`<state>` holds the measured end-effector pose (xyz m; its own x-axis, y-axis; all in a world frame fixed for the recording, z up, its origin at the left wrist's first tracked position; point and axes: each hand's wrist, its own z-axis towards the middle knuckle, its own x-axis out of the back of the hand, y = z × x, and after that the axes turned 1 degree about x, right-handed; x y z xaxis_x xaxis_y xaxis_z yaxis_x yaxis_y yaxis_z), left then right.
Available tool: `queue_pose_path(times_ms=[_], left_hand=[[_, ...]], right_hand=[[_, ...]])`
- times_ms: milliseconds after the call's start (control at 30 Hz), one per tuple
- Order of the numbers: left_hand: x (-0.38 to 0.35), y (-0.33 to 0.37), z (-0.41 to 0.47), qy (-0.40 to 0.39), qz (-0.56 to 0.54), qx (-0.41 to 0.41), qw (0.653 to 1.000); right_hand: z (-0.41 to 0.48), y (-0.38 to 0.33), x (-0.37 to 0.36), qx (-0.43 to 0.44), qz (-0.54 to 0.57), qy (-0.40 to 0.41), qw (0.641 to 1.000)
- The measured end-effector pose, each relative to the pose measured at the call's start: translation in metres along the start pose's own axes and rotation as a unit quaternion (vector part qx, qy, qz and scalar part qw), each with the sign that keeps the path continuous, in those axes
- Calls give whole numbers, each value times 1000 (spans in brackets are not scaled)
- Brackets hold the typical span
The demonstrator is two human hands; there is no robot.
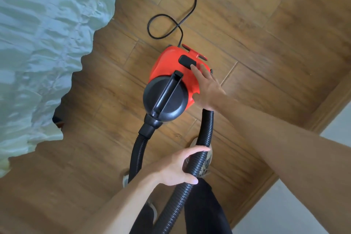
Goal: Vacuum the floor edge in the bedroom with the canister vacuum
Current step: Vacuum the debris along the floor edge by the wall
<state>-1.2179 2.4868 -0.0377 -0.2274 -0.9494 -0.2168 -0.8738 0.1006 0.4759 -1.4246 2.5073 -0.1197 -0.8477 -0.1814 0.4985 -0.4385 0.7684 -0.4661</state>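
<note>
A red canister vacuum [167,62] with a black front dome and carry handle [167,93] sits on the wooden floor in the middle of the view. Its black ribbed hose [206,129] loops from the dome's front down and back up. My left hand [178,167] is closed around the hose low in the view. My right hand [206,85] lies flat on the red body, its fingertips touching the black button [186,61] on top. The hose's nozzle end is out of view.
A bed with a pale green ruffled cover [43,43] fills the left side. The black power cord [171,24] curls on the floor behind the vacuum. A wooden skirting board [321,108] and white wall run along the right. My shoe [206,165] stands under the hose.
</note>
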Motion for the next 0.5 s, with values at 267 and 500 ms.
queue_pose_path(times_ms=[267,500], left_hand=[[0,9,3,-7,19,2,1000],[-10,16,0,-22,33,8,999]], right_hand=[[-101,66,-42,-164,341,-54,924],[-122,68,-52,-168,469,-117,859]])
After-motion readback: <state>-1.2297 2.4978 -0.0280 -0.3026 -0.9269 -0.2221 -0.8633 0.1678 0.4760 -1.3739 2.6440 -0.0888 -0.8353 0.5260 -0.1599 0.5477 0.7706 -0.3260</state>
